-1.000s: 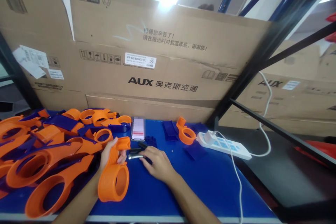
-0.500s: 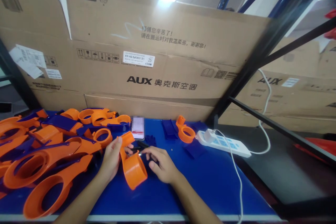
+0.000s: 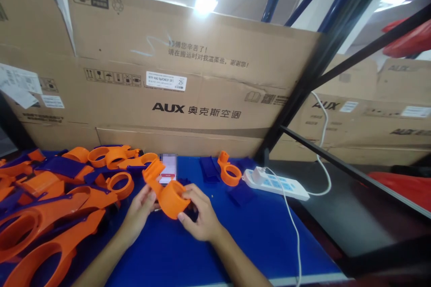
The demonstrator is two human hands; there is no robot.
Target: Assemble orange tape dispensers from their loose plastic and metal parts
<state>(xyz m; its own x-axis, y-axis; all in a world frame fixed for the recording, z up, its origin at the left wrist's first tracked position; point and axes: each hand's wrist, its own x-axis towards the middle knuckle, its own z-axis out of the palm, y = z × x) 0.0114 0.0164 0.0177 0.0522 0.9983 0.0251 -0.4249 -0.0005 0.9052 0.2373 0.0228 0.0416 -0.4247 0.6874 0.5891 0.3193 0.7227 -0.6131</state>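
Between my hands, above the blue table, an orange plastic tape dispenser (image 3: pixel 171 201) is held tilted. Its wide ring faces right, and its narrower end points up and left. My left hand (image 3: pixel 141 208) is closed on the arm of the dispenser from below, its fingertips partly hidden. My right hand (image 3: pixel 203 216) grips the ring, thumb at the lower edge and fingers at the upper rim. Something dark shows under my right hand, too hidden to name. Just behind the dispenser lies a phone (image 3: pixel 169 166) with a lit screen.
Many orange and blue dispensers (image 3: pixel 50 210) are heaped on the left of the blue table (image 3: pixel 188 260). Toward the right lie another orange dispenser (image 3: pixel 230 175), blue plates (image 3: pixel 209 169) and a white power strip (image 3: pixel 279 184) with a cable. A cardboard wall (image 3: pixel 202 130) stands behind.
The dispenser has turned, its ring now higher and facing more upward. My right hand has moved from beside it onto the ring. The camera view has shifted slightly right.
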